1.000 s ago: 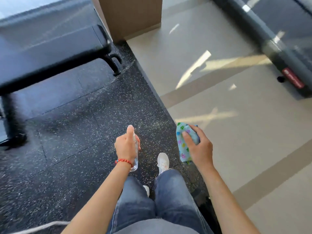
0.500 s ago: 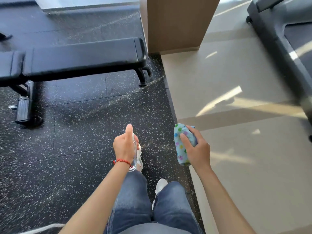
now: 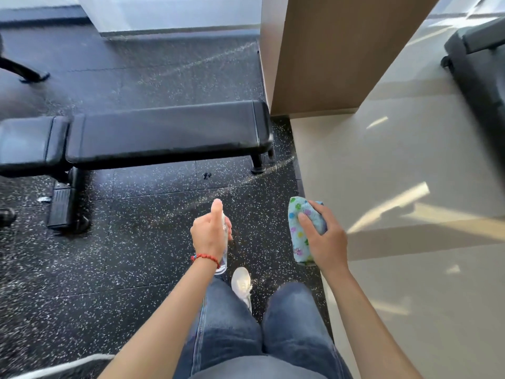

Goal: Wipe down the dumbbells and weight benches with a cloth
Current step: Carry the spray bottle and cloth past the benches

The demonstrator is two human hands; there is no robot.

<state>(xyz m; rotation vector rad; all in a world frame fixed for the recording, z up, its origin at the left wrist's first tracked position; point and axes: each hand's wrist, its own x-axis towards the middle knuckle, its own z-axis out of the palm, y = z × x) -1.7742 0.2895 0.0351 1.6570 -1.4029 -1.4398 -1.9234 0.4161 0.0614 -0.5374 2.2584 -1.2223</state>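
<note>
**Spray and cloth readied short of the bench**

The weight bench [image 3: 164, 132] lies crosswise ahead, untouched. Well short of it, the left hand [image 3: 209, 233] has its grip wrapped round a clear spray bottle [image 3: 224, 258], thumb up top, seemingly ready to spray. The right hand [image 3: 325, 239] clutches the bunched cloth [image 3: 299, 231], probably for wiping afterwards. No dumbbells in view.

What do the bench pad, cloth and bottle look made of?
Bench pad: black vinyl or leather-like upholstery, smooth with a dull sheen and stitched seams. Cloth: soft fabric, likely microfibre, pale blue with coloured prints, bunched in the right hand. Bottle: clear, probably plastic; the floor shows through it below the left hand.
</note>
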